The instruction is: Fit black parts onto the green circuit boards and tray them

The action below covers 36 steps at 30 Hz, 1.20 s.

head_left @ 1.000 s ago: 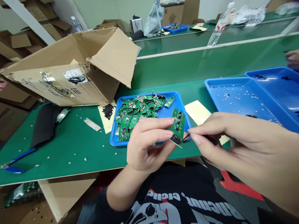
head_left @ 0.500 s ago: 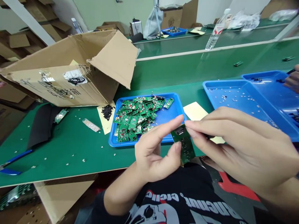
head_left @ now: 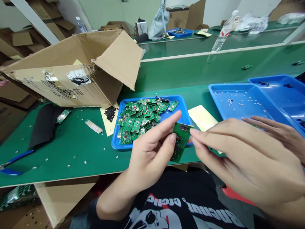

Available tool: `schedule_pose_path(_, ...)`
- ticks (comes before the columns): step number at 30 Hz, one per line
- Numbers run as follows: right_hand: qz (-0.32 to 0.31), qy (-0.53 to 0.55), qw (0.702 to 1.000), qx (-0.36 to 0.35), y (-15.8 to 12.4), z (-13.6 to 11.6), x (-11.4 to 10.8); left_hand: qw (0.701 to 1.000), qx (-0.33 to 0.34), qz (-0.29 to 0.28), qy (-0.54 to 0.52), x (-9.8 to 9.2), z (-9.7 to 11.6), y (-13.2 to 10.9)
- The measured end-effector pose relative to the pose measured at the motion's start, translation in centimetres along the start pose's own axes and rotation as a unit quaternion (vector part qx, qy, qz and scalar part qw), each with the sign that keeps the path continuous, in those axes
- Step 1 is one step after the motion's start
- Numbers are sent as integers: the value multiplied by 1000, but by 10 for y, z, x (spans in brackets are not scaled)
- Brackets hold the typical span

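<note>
My left hand (head_left: 152,149) is closed on a green circuit board (head_left: 179,143), its thumb on the face towards me. The board is tilted, and a small metal-rimmed connector socket (head_left: 183,128) shows near its upper edge. At the board's upper right corner, the thumb and forefinger of my right hand (head_left: 247,156) are pinched together, touching or nearly touching the edge. Whatever sits between those fingertips is hidden. Behind my left hand, a blue tray (head_left: 114,140) holds a heap of similar circuit boards (head_left: 137,119).
Black small parts (head_left: 110,113) lie on yellow paper beside an open cardboard box (head_left: 71,86). Blue-handled pliers (head_left: 16,163) rest at the left edge. Another person's hand (head_left: 281,132) reaches in near the right blue trays (head_left: 238,111). A water bottle (head_left: 222,35) stands behind.
The circuit board and my left hand have moved slightly left, and the board's face shows more clearly. Another person's hand has come closer behind my right hand.
</note>
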State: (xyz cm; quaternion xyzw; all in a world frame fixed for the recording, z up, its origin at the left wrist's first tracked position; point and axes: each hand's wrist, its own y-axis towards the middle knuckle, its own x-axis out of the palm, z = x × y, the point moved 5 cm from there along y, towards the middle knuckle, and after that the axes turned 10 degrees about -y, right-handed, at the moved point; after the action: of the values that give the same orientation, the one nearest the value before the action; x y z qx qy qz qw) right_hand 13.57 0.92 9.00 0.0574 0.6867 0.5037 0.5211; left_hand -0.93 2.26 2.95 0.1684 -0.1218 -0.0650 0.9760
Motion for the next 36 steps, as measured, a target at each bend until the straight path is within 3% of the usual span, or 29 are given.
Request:
schedule_pose_path(2,5,17,1000,3,-4,-2,3,998,-31,-2,-52,3,-1,0)
schedule_pose_path(4,6,44,999,23,-7,1,7,986,-84,-42,-136,7,-4,1)
schedule_pose_path(8,5,101,992,82,-11,10,13,936,-186,-114,-276,13,-10,0)
schedule_pose_path(14,-40,219,965,137,-17,19,20,919,-225,-110,-305,11,-23,4)
schedule_pose_path(17,-66,240,957,152,-16,19,18,937,-174,-80,-294,10,-25,8)
schedule_pose_path(21,-58,207,968,125,-8,11,7,971,-52,-13,-235,9,-20,12)
schedule_pose_path(25,-83,247,956,132,-5,9,5,980,10,25,-199,10,-15,12)
schedule_pose_path(28,-100,274,944,156,-5,13,7,982,34,21,-183,11,-13,12)
schedule_pose_path(32,-128,256,948,138,1,15,8,986,95,10,-138,11,-6,13)
schedule_pose_path(36,-92,188,967,143,5,14,3,987,106,18,-117,12,-1,12)
